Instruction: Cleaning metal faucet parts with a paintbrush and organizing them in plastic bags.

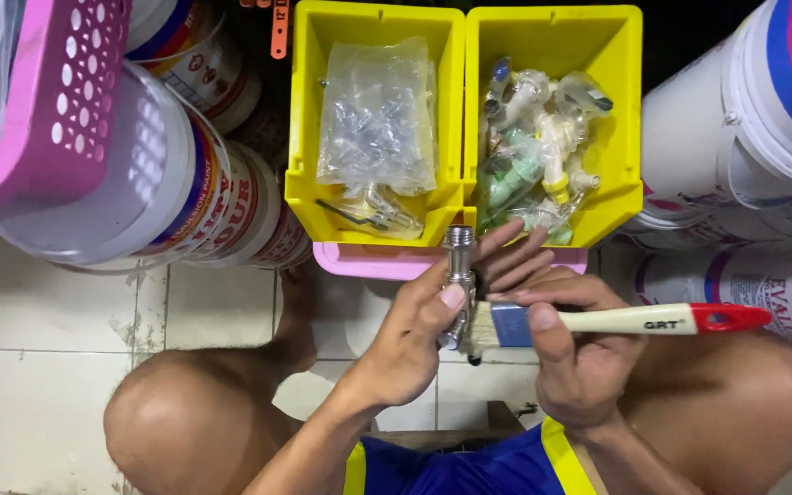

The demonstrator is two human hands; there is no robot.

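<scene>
Head view: two hands brush a metal tap fitting.
Left hand (410,353) grasps the upright chrome fitting (457,275); right hand (575,353) grips a paintbrush (616,321), lying crosswise, handle pointing right.

head view: single camera | worn on the person's head | faces straight down | close above the hands and knees | takes in two yellow bins (543,37) and tiled floor (38,367)

This looks like a hardware shop or its storeroom: paint buckets (185,183) are stacked on both sides, two yellow parts bins (465,37) hold bagged fittings (378,119) and plastic taps (538,151), and the tiled floor (29,321) is stained.
</scene>
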